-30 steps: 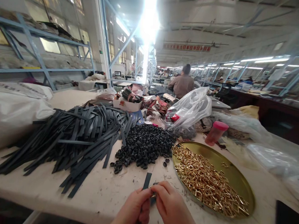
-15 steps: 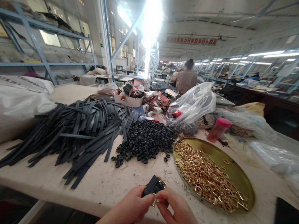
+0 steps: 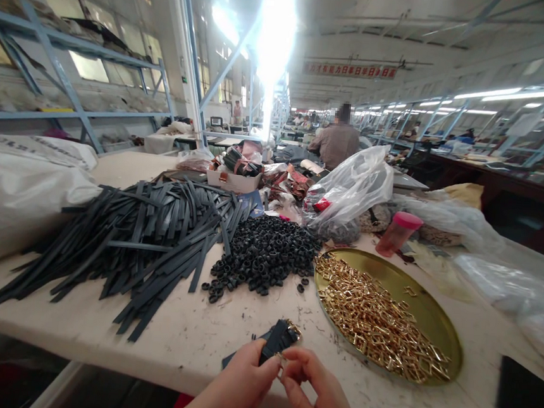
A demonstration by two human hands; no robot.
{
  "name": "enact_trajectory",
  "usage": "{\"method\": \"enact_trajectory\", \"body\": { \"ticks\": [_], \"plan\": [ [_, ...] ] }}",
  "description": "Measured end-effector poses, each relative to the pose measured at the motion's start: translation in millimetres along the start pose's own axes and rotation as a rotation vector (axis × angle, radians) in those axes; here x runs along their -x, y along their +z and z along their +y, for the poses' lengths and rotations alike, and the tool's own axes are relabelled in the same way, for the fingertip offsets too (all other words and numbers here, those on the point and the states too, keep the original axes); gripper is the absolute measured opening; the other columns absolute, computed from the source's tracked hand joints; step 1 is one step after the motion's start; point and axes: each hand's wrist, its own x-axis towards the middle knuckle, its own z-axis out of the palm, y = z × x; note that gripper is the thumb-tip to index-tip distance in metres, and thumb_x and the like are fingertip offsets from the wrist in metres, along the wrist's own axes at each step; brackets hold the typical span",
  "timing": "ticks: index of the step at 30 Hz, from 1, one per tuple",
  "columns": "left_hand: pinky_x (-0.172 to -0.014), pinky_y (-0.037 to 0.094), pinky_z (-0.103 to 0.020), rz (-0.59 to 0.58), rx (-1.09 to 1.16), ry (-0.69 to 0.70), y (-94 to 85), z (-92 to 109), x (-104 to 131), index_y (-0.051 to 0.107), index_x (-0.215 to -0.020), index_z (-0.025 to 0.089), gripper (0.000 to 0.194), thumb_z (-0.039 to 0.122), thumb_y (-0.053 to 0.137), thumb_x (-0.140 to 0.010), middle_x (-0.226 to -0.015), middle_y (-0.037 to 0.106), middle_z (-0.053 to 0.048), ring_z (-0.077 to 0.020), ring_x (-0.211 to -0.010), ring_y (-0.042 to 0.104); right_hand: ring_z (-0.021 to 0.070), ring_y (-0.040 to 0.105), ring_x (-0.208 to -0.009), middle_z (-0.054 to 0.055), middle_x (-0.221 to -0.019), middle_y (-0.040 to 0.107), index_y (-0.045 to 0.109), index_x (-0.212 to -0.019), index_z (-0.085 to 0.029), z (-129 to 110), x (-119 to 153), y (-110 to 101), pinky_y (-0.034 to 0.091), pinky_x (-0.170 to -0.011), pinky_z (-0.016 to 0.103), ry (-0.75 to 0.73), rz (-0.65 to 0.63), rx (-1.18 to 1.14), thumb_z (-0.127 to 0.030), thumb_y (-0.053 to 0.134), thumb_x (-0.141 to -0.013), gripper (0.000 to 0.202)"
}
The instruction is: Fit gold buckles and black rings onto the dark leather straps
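Note:
Near the table's front edge, my left hand (image 3: 248,374) is closed round black straps (image 3: 280,337), their far end fitted with a gold buckle (image 3: 295,328). One strap end (image 3: 230,359) sticks out to the left of that hand. My right hand (image 3: 316,385) pinches a small gold buckle (image 3: 280,359) with thumb and forefinger, close against the left thumb. Whether this buckle is threaded on a strap is hidden by the fingers. Beyond my hands lie a heap of black loops (image 3: 267,254) and a gold tray (image 3: 451,328) bearing many gold buckles (image 3: 381,318).
A large pile of black straps (image 3: 155,238) covers the left of the table, beside a white sack (image 3: 19,201). Behind are a clear plastic bag (image 3: 354,186) and a pink-lidded jar (image 3: 397,234). A dark flat object (image 3: 526,398) lies at right. A person (image 3: 337,143) sits farther back.
The loose strap end, earlier hanging below my left wrist, now shows at the left of that hand. Both hands stay together at nearly the same place, the right still pinching the buckle.

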Motion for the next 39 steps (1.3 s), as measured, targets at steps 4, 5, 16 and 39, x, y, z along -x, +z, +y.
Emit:
{"method": "enact_trajectory", "body": {
  "ticks": [4,5,16,39],
  "plan": [
    [-0.03,0.023,-0.016,-0.068,-0.039,0.026,-0.1,-4.5,1.9,0.051,-0.08,0.018,0.015,0.031,0.046,-0.076,-0.04,0.04,0.01,-0.0061,-0.03,0.032,0.0148,0.055,-0.069,0.003,-0.088,0.057,0.05,-0.107,-0.023,0.1,-2.6,-5.0,0.045,-0.071,0.031,0.026,0.027,0.048,-0.019,0.05,-0.078,0.029],
    [-0.03,0.024,-0.016,-0.092,-0.028,0.019,-0.7,-3.7,3.2,0.052,-0.081,0.017,0.016,0.031,0.046,-0.076,-0.041,0.04,0.01,-0.0059,-0.03,0.032,0.0146,0.055,-0.069,0.003,-0.088,0.057,0.047,-0.111,-0.022,1.6,-3.6,-5.8,0.045,-0.07,0.031,0.067,-0.005,0.002,-0.019,0.051,-0.077,0.034],
    [-0.04,0.018,-0.018,-0.023,0.431,0.016,5.7,13.5,18.4,0.049,-0.076,0.014,0.024,0.038,0.052,-0.073,-0.054,0.051,0.004,-0.0026,-0.035,0.03,0.0143,0.056,-0.06,-0.001,-0.065,0.064,0.064,-0.091,-0.021,8.1,-7.3,5.4,0.044,-0.059,0.028,0.314,0.07,-0.539,-0.04,0.068,-0.067,0.032],
    [-0.064,0.036,-0.023,0.126,-0.224,0.23,-0.5,6.6,27.6,0.053,-0.078,0.018,0.014,0.027,0.043,-0.081,-0.071,0.057,-0.001,-0.0152,-0.067,0.05,0.0064,0.046,-0.044,-0.004,-0.053,0.055,0.064,-0.068,-0.014,0.6,-8.7,29.4,0.038,-0.044,0.019,0.428,0.214,-0.718,-0.043,0.072,-0.062,0.031]
  ]
}}
